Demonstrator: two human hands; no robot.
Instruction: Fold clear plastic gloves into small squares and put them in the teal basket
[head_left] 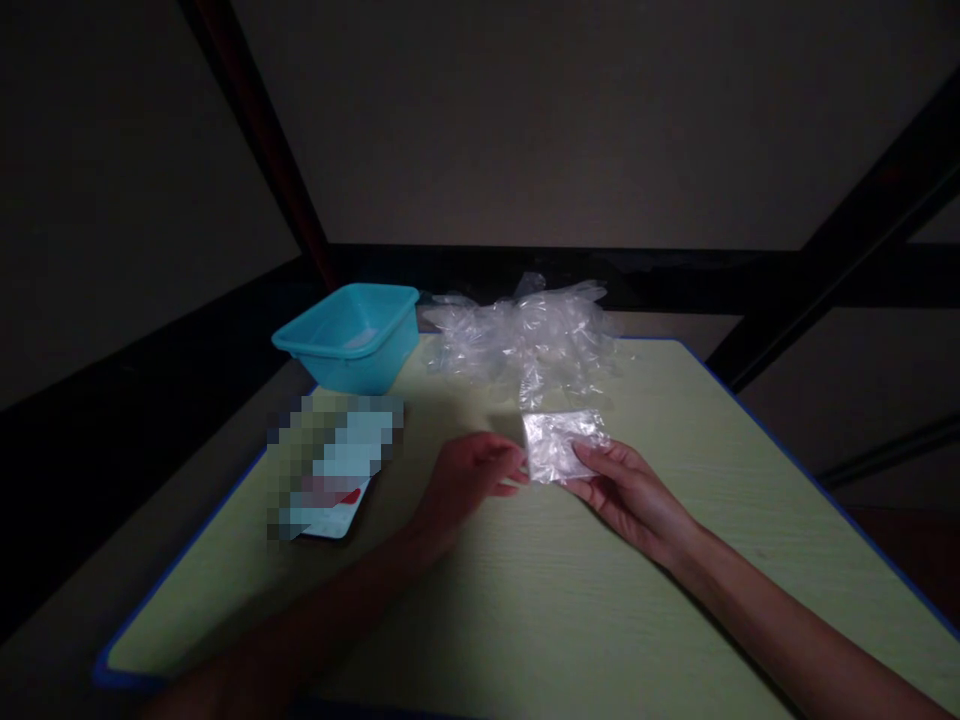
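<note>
My right hand (626,495) grips a flat, folded clear plastic packet (559,447) by its right side, thumb on top and fingers beneath. What is inside the packet, if anything, cannot be made out. At its left edge, my left hand (476,475) has its fingers curled in a pinch, with the fingertips touching that edge. Just beyond the packet lies a loose heap of crumpled clear plastic (525,335), thin and shiny, with some finger-like ends sticking up.
A turquoise plastic basin (352,340) stands at the table's far left corner, with something pale inside. Nearer on the left lies a phone-like flat object (341,480), mostly blurred out. The pale yellow-green table (712,480) has a blue edge. Dark walls and slanted bars surround it.
</note>
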